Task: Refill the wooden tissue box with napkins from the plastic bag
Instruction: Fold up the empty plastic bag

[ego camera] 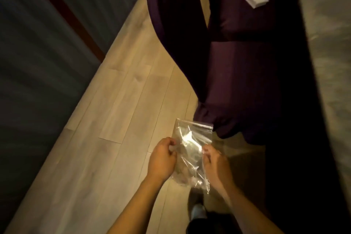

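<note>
My left hand (161,159) and right hand (214,163) are bare, with no rings, watch or gloves. Both forearms are uncovered, no sleeve reaching into view. Below them I see dark trousers (201,224) and a pale shoe (198,212) with a dark toe.

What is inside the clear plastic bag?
The plastic bag, pinched by the left hand and right hand, looks nearly empty; wrinkles and glare hide its bottom.
</note>
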The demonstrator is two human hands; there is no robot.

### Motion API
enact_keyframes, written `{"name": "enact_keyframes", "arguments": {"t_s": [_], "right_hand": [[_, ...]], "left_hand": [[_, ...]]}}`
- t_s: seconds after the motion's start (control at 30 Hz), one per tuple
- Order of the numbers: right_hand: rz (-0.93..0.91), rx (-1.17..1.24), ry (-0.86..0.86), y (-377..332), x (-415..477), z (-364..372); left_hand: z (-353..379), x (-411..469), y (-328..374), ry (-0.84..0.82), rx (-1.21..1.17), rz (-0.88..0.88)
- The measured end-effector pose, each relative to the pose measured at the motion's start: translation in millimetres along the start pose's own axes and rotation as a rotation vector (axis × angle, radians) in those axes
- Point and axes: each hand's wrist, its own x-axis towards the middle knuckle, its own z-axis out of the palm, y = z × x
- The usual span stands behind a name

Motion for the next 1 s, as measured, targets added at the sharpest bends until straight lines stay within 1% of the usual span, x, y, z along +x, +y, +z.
{"name": "enact_keyframes", "arguments": {"t_s": [0.07, 0.13, 0.23, 0.27, 0.33, 0.37, 0.47, 0.5, 0.53, 0.57, 0.63, 0.7, 0.8, 0.87, 0.9, 1.0], "right_hand": [[0.024, -0.108, -0.051, 23.7, 20.0, 28.0], [0.049, -0.28, -0.117, 49.0, 43.7, 53.5], [0.101, -0.553, -0.287, 77.2, 72.8, 88.4], [0.098, -0.624, -0.327, 88.1, 80.5, 101.6], [0.032, -0.731, -0.374, 110.1, 91.4, 127.1], [-0.008, -0.762, -0.374, 120.2, 96.1, 138.5], [-0.085, -0.825, -0.368, 143.1, 113.1, 163.9], [-0.102, -0.867, -0.374, 148.4, 119.9, 170.5], [-0.108, -0.914, -0.39, 155.1, 126.8, 177.0], [-0.116, -0.964, -0.408, 160.7, 133.4, 182.5], [-0.145, -1.065, -0.466, 170.5, 144.8, 193.6], [-0.212, -1.16, -0.527, 174.3, 153.1, 202.5], [-0.289, -1.246, -0.555, 177.4, 160.4, 218.8], [-0.297, -1.273, -0.582, 179.7, 162.1, 226.9], [-0.288, -1.294, -0.595, 180.3, 163.1, 228.7], [-0.28, -1.366, -0.603, 183.5, 165.2, 230.6]], "left_hand": [[19.2, 22.2, -27.0, -0.043, 0.114, 0.004], [42.7, 45.1, -55.4, -0.106, 0.196, 0.012], [78.4, 75.1, -97.6, -0.22, 0.268, 0.029], [90.5, 84.0, -111.1, -0.263, 0.3, 0.033], [112.3, 97.1, -133.3, -0.309, 0.332, 0.015], [123.3, 101.8, -143.4, -0.313, 0.32, 0.013], [149.9, 108.8, -166.0, -0.261, 0.338, 0.097], [159.6, 112.0, -174.8, -0.266, 0.323, 0.105], [167.9, 115.9, -180.7, -0.301, 0.289, 0.076], [174.4, 121.5, -186.5, -0.338, 0.34, 0.063], [187.8, 132.2, -200.4, -0.359, 0.425, 0.045], [196.9, 137.5, -206.5, -0.399, 0.458, 0.021], [206.1, 145.7, -216.5, -0.378, 0.484, -0.001], [210.7, 150.5, -219.6, -0.383, 0.517, 0.05], [213.1, 152.9, -220.4, -0.388, 0.506, 0.045], [220.6, 156.3, -221.1, -0.431, 0.47, -0.042]]}}
